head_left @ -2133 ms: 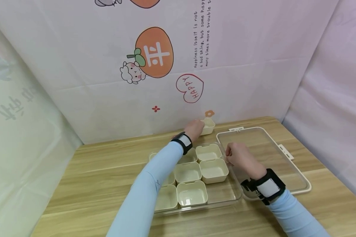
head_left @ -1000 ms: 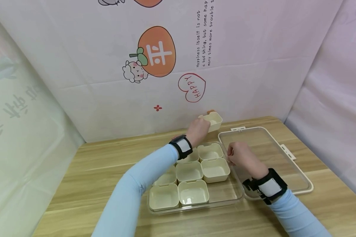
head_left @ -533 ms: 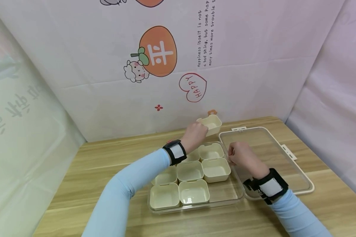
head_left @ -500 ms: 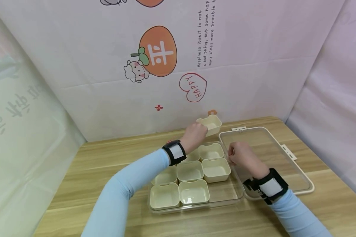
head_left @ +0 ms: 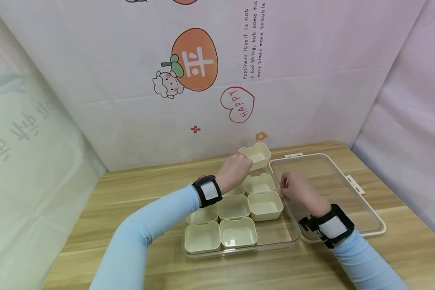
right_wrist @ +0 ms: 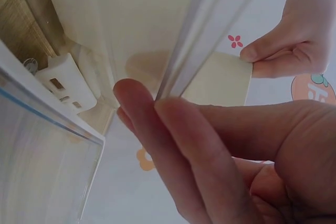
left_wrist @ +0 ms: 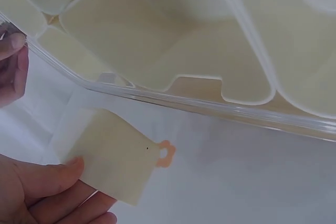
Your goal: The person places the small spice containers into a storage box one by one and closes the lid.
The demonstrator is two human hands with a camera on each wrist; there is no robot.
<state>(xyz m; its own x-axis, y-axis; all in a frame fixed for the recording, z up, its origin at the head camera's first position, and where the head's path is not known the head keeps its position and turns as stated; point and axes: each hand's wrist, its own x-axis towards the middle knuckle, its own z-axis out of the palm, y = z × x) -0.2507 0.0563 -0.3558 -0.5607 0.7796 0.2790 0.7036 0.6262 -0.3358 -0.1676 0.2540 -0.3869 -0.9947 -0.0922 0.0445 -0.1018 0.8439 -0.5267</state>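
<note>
My left hand (head_left: pixel 235 173) pinches a small cream plastic box (head_left: pixel 259 160) by its near-left side, thumb on one face, fingers on the other. The box is held up behind the clear tray (head_left: pixel 273 233), close to its back edge. In the left wrist view the same box (left_wrist: pixel 113 158) appears beyond the tray's rim. Several matching boxes (head_left: pixel 265 205) stand in rows inside the tray, and its front right part shows bare floor. At the tray's right wall, my right hand (head_left: pixel 300 191) grips the rim (right_wrist: pixel 184 45) between thumb and fingers.
Right of the tray lies a clear lid (head_left: pixel 330 177) with a white frame and clip tabs (head_left: pixel 355 184). A printed white cloth (head_left: pixel 148 133) hangs behind the wooden table (head_left: pixel 123 193), with more cloth on both sides.
My left hand lifts the small box from near the back cloth, then brings it slightly lower toward the tray's back edge. The left forearm swings left. The right hand stays at the rim.
</note>
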